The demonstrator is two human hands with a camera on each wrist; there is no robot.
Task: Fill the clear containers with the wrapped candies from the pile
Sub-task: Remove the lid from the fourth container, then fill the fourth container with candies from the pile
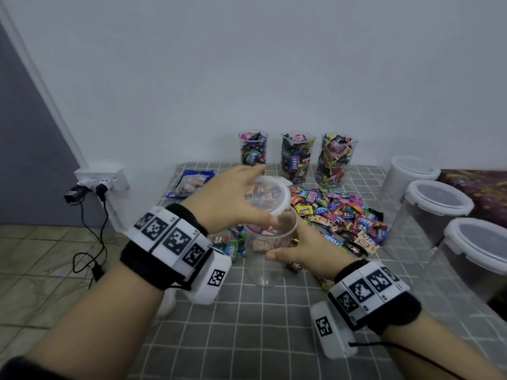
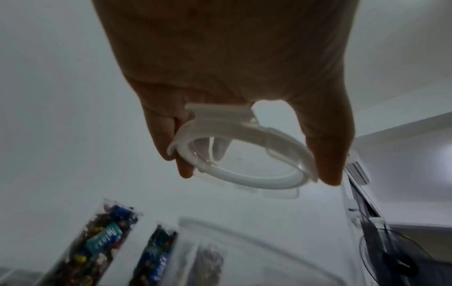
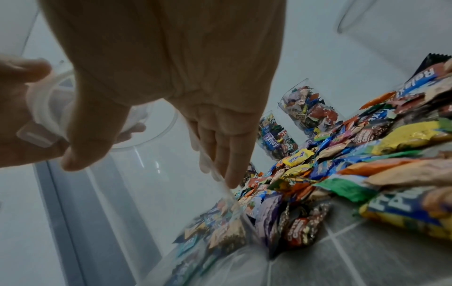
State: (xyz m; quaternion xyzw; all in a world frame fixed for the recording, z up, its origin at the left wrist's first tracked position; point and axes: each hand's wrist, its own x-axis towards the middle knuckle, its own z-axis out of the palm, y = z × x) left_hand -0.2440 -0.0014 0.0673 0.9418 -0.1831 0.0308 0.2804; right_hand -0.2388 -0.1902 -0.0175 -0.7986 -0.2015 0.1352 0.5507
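Observation:
My left hand [image 1: 247,193] grips a round clear lid [image 1: 274,194] with a white rim by its edge, tilted just above the mouth of a tall clear container [image 1: 270,256]. The left wrist view shows thumb and fingers pinching the lid [image 2: 242,154] from opposite sides. My right hand [image 1: 304,249] is wrapped round the container's right wall, thumb on the near side. The container [image 3: 146,193] stands on the grey checked cloth and its base looks empty. The pile of wrapped candies [image 1: 348,215] lies just behind and right of it.
Three clear containers full of candies [image 1: 253,148] [image 1: 297,157] [image 1: 336,160] stand along the back wall. Three lidded empty containers [image 1: 433,207] line the table's right edge. A blue candy bag [image 1: 192,183] lies back left. A power strip with cables [image 1: 104,179] hangs left of the table.

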